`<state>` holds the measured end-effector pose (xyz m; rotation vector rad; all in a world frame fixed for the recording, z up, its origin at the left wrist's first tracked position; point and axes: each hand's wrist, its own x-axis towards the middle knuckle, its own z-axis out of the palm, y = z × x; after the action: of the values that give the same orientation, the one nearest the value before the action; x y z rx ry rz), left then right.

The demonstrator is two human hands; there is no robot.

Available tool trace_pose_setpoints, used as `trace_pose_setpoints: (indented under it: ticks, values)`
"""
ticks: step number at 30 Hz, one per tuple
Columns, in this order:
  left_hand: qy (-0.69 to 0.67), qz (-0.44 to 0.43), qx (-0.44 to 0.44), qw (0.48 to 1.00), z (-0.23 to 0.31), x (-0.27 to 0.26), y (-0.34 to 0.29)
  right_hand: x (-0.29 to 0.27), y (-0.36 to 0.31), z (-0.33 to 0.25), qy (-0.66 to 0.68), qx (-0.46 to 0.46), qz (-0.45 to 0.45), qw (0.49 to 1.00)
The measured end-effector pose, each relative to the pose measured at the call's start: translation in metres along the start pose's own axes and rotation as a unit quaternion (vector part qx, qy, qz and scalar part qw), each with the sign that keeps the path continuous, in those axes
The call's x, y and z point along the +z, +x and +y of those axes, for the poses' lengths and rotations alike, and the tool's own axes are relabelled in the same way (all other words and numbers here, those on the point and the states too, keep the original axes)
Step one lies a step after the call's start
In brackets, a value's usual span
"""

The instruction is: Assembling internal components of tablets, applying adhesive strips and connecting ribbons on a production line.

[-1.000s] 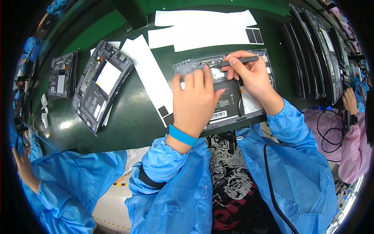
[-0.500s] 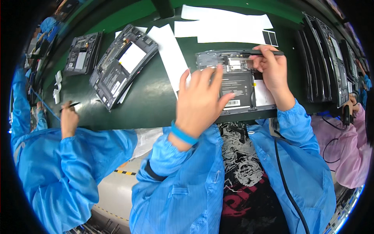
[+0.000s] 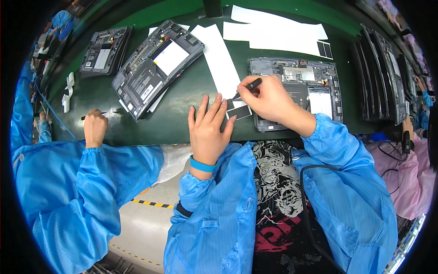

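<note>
My right hand [image 3: 273, 100] is closed around slim black tweezers [image 3: 255, 83], their tip pointing down-left at a black patch on the white paper strip [image 3: 218, 57]. That strip bears black rectangular stickers [image 3: 239, 113] framed in white at its near end. Beside it my left hand [image 3: 207, 134] lies with fingers spread, its fingertips touching the strip's near end. Partly under my right hand and wrist is an opened laptop base [image 3: 328, 75], its circuit board, dark battery and a white panel showing.
Left of the strip lies another opened laptop base [image 3: 137, 75], with a smaller stack [image 3: 102, 55] beyond. More white sheets [image 3: 278, 34] lie at the back. Several laptop bases [image 3: 378, 73] stand upright at right. A co-worker's hand [image 3: 96, 125] holds a thin dark tool at left.
My right hand has moved left with the tweezers, from the laptop base's upper right to the strip's near end. My left hand has drawn back off the base and lowered onto the strip.
</note>
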<state>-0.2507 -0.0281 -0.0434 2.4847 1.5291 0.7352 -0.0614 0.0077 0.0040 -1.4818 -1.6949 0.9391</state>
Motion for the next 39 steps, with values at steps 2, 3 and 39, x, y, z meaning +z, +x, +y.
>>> trace_pose_setpoints:
  ticks: [2,3,39]
  values:
    - [0.004,0.004,0.002,1.0,0.001,-0.001,0.0,0.002,-0.002,-0.001,-0.019,-0.01,0.005,1.0]
    - [0.014,0.003,0.009,1.0,0.0,0.0,0.0,0.003,-0.003,-0.002,-0.035,-0.019,0.011,0.999]
    - [-0.169,-0.102,0.153,0.968,0.17,0.034,0.122,-0.192,-0.064,0.127,0.296,0.056,0.301,0.905]
